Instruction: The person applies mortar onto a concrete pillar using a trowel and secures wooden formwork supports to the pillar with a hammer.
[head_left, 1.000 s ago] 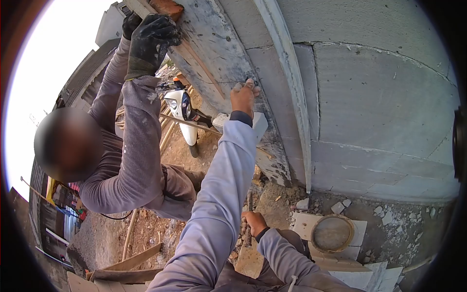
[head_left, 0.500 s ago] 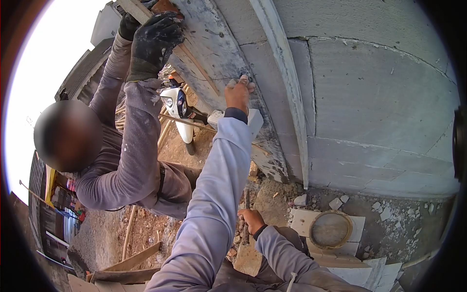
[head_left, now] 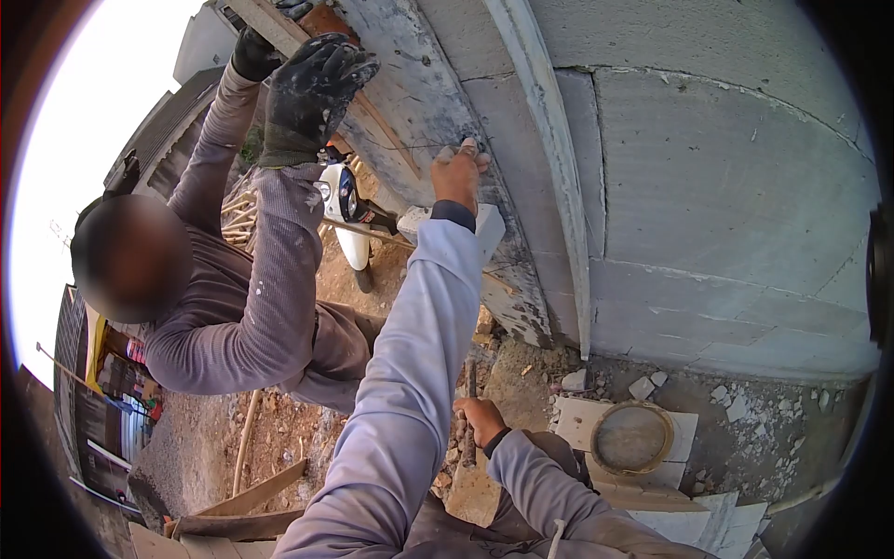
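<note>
My left hand point(head_left: 456, 173) is raised against the stained formwork board point(head_left: 424, 112), its fingers curled near the board's right edge. A thin dark wire point(head_left: 410, 147) crosses the board to these fingers, which look pinched on it. A pale block point(head_left: 489, 231) sits partly hidden behind my left wrist. Lower down, my right hand point(head_left: 481, 423) is wrapped round a rusty bar point(head_left: 470, 380) that points upward, away from me. On the left, a co-worker's black-gloved hand point(head_left: 315, 98) is beside a wooden batten point(head_left: 265, 23) at the board's upper part.
A grey block wall point(head_left: 726, 177) fills the right, with a long narrow strip point(head_left: 549, 130) standing against it. A round bucket point(head_left: 633, 438) rests on pale slabs at lower right. Rubble point(head_left: 740, 408) lies along the wall's foot. A motorbike point(head_left: 349, 219) stands behind the co-worker.
The co-worker's nearer gloved hand and arm have shifted right, and their head slightly right and down. Both my hands stay almost where they were.
</note>
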Demonstrator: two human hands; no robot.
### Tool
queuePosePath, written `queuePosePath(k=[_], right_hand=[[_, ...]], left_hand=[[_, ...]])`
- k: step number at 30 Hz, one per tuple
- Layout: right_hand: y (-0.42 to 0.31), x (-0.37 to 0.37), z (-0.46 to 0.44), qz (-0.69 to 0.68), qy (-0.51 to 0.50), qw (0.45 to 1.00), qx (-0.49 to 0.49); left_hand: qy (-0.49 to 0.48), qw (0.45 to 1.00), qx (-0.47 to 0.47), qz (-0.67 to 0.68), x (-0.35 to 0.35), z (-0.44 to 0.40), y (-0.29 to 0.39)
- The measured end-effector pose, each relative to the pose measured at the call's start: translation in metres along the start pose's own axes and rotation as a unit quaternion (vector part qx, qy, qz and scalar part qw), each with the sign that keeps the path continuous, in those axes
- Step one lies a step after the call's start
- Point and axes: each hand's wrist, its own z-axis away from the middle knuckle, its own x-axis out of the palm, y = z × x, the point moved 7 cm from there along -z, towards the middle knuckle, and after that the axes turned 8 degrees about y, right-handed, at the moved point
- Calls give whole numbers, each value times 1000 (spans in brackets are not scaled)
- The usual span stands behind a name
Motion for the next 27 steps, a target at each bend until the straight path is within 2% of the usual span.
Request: queuePosePath(k=[11, 20, 27], right_hand=[[-4, -2, -2, 4, 2, 1000, -10], [-1, -3, -2, 5, 26, 1000, -1], [0, -3, -3, -21, 6, 1000, 12]], left_hand=[[-11, 1000, -17, -6, 0, -1, -3], [5, 1000, 7, 25, 2, 2, 2], [-12, 1000, -13, -17, 0, 1, 0]])
